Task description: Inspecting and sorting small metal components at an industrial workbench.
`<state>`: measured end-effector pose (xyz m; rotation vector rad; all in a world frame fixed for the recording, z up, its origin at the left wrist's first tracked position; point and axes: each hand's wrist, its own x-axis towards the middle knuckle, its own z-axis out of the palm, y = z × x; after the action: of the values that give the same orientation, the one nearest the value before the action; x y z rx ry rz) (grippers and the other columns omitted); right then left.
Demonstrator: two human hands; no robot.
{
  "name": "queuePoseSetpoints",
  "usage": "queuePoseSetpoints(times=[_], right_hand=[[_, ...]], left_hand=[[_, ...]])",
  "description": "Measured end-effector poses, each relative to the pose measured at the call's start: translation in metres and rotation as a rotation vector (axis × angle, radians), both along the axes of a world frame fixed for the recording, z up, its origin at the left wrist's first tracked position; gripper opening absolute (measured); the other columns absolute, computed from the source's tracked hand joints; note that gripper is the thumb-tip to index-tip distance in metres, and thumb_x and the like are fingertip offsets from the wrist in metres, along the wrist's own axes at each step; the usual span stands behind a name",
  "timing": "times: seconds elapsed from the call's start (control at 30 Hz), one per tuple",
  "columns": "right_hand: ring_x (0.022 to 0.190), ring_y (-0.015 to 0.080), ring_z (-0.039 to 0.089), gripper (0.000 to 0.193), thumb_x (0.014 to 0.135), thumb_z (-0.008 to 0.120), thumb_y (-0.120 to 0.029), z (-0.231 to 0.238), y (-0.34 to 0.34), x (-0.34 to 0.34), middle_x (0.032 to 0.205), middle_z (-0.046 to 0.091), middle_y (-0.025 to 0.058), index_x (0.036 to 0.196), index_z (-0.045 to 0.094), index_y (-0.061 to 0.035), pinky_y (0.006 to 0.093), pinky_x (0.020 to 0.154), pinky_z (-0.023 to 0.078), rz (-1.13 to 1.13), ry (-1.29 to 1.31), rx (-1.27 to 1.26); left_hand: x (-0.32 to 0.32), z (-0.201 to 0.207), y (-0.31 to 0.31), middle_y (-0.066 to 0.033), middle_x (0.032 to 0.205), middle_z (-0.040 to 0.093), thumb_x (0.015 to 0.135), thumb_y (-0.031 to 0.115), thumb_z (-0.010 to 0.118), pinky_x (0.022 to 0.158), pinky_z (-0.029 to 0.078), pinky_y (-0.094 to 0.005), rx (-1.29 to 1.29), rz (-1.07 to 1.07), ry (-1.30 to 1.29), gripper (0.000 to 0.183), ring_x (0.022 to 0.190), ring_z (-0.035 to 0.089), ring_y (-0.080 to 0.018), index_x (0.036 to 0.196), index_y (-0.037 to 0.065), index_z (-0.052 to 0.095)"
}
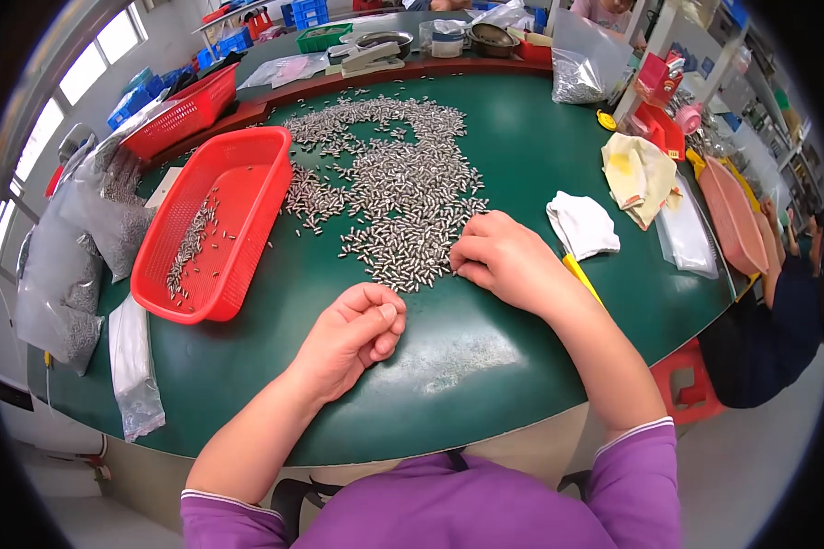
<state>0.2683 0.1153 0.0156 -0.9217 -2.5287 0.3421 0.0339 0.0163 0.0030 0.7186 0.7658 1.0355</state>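
Note:
A wide heap of small silvery metal pins (403, 192) is spread over the green tabletop (522, 146). My left hand (357, 329) is curled closed just below the heap's near edge, thumb pressed over the fingers; whatever it may hold is hidden. At the heap's right edge, my right hand (499, 261) touches the pins with its fingers bent together, and I cannot make out what lies between the fingertips. To the left of the heap a red plastic basket (275, 174) contains a small pile of the same kind of pins along its left side.
Clear bags full of metal parts (73, 265) stand at the far left. A white cloth (584, 224) with a yellow-handled tool (581, 277) and a cream cloth (638, 174) lie to the right. Behind the raised red edge stands a grey scale (371, 59). A co-worker sits at right.

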Motion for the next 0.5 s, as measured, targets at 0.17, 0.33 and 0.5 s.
queuePoseSetpoints(times=[0.17,0.33,0.5], right_hand=[[0.093,0.0281,0.054,0.013,0.077,0.069,-0.007,-0.004,-0.013,-0.004,0.089,0.053,0.0074,0.084,0.057,-0.0056,0.0383,0.081,0.046,0.040,0.022,0.100],[0.092,0.0282,0.053,0.014,0.077,0.069,-0.006,0.003,-0.022,-0.004,0.089,0.053,0.0075,0.086,0.059,-0.0061,0.0381,0.081,0.046,0.056,0.040,0.018],[0.090,0.0283,0.053,0.013,0.075,0.070,-0.006,0.004,-0.022,-0.005,0.089,0.055,0.0073,0.085,0.061,-0.0067,0.0381,0.079,0.045,0.067,0.036,-0.020]], left_hand=[[-0.001,-0.004,-0.001,-0.0080,0.093,0.060,0.098,0.013,0.045,0.065,0.043,-0.0258,-0.107,-0.040,-0.148,0.016,0.071,0.051,-0.0133,0.106,0.003,0.053],[0.000,-0.009,-0.001,-0.0092,0.099,0.059,0.098,0.012,0.043,0.068,0.044,-0.0270,-0.107,-0.068,-0.145,0.018,0.076,0.053,-0.0141,0.109,0.002,0.052],[0.000,-0.012,0.002,-0.0107,0.101,0.060,0.098,0.014,0.048,0.065,0.043,-0.0253,-0.115,-0.059,-0.172,0.015,0.075,0.051,-0.0135,0.107,0.003,0.053]])
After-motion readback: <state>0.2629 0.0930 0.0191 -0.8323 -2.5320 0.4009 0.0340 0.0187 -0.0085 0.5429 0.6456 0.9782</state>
